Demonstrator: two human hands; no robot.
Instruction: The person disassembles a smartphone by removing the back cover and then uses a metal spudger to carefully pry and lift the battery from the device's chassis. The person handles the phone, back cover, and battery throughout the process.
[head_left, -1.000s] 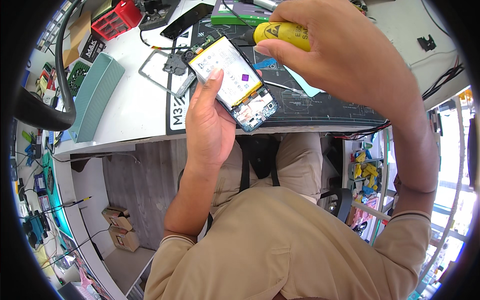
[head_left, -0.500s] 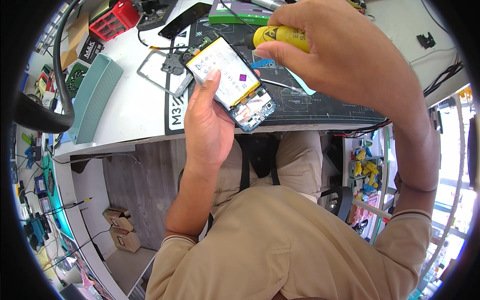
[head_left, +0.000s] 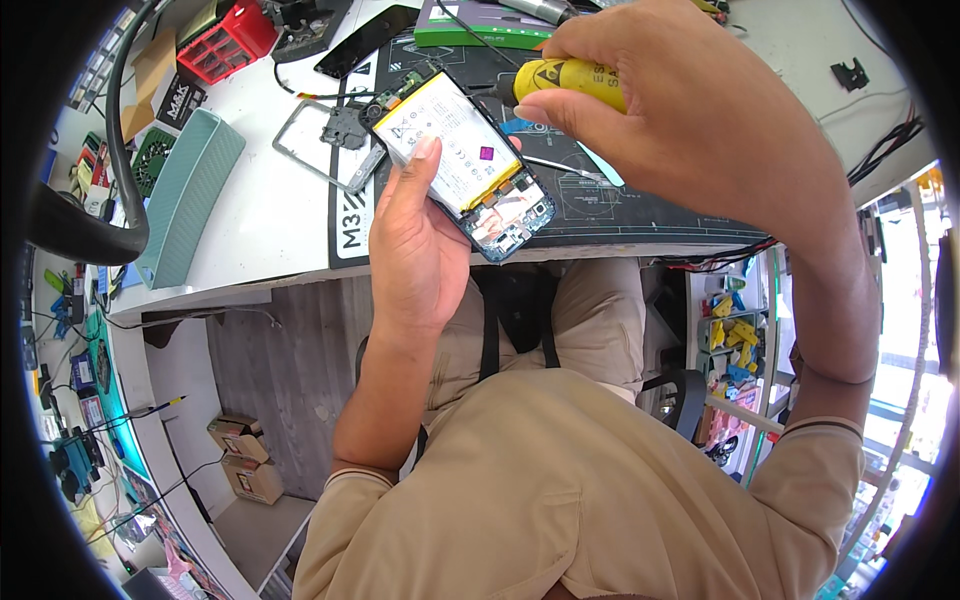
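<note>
My left hand (head_left: 420, 250) grips an opened smartphone (head_left: 455, 150) tilted above the front of the work mat, thumb on its white battery. The battery has yellow edges, and bare circuit boards show at both ends of the phone. In my right hand (head_left: 660, 110), fingers and thumb close round a yellow tool (head_left: 570, 82) with a thick round body and an antistatic symbol. Its dark tip points left, close to the phone's far right edge; I cannot tell whether it touches. A grey phone frame (head_left: 291, 128) lies left of the phone.
The dark printed mat (head_left: 660, 215) covers the bench's front. Tweezers (head_left: 560, 167) lie on it. Behind are a black phone (head_left: 366, 42) and a green-purple box (head_left: 470, 32). A teal basket (head_left: 190, 200) and red organiser (head_left: 228, 42) stand left. A thick black cable (head_left: 122, 170) arches nearby.
The yellow tool and my right hand have shifted slightly to the right. My left hand keeps the phone in almost the same place.
</note>
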